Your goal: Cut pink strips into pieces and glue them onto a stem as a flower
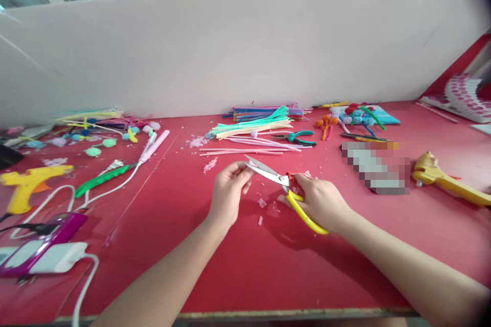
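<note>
My right hand (320,202) grips a pair of scissors (272,176) with yellow handles, its silver blades parted and pointing to the left. Close to the blade tips, my left hand (229,189) is closed in a pinch. A small pink fuzzy piece (251,163) shows at its fingertips, between the blades; most of it is hidden. Pink fluffy clippings (262,203) lie on the red table (245,271) beneath the scissors. Just beyond my hands, several pink pipe cleaners (241,152) lie side by side.
Bundled pipe cleaners (255,126) and teal-handled pliers (297,136) lie along the white partition (245,51). A yellow glue gun (32,181), green-handled tool (102,180), pink corded tool (153,147) and power strip (57,258) with cords occupy the left. Another yellow tool (445,179) rests right.
</note>
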`<state>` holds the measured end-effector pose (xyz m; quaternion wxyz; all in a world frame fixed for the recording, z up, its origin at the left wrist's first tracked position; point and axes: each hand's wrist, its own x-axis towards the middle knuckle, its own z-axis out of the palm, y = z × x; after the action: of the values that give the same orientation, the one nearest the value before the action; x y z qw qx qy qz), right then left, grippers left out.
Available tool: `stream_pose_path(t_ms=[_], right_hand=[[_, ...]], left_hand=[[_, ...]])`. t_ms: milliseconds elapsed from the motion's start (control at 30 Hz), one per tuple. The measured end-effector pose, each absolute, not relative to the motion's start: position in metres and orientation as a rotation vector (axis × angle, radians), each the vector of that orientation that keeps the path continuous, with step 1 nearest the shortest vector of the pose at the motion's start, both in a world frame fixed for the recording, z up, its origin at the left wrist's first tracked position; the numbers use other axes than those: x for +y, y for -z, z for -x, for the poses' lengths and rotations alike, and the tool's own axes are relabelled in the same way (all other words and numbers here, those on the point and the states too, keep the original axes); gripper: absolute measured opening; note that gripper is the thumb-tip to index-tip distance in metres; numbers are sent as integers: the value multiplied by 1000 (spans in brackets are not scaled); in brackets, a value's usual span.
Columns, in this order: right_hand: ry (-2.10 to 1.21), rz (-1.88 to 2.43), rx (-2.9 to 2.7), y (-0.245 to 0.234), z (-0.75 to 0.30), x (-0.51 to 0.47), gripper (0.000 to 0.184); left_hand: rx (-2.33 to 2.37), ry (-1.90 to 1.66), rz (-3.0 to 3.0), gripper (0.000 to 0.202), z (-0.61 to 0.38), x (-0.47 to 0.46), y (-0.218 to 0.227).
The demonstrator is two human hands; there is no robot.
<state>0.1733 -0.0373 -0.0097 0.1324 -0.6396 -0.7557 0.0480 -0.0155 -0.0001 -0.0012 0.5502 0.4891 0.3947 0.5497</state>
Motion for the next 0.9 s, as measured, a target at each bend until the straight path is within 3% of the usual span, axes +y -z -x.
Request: stream_pose_path(t_ms=[900], right_hand=[[-41,1815,-2217,14,-178,-36,35]], left_hand=[[884,-1319,-1158,7,16,2,0]])
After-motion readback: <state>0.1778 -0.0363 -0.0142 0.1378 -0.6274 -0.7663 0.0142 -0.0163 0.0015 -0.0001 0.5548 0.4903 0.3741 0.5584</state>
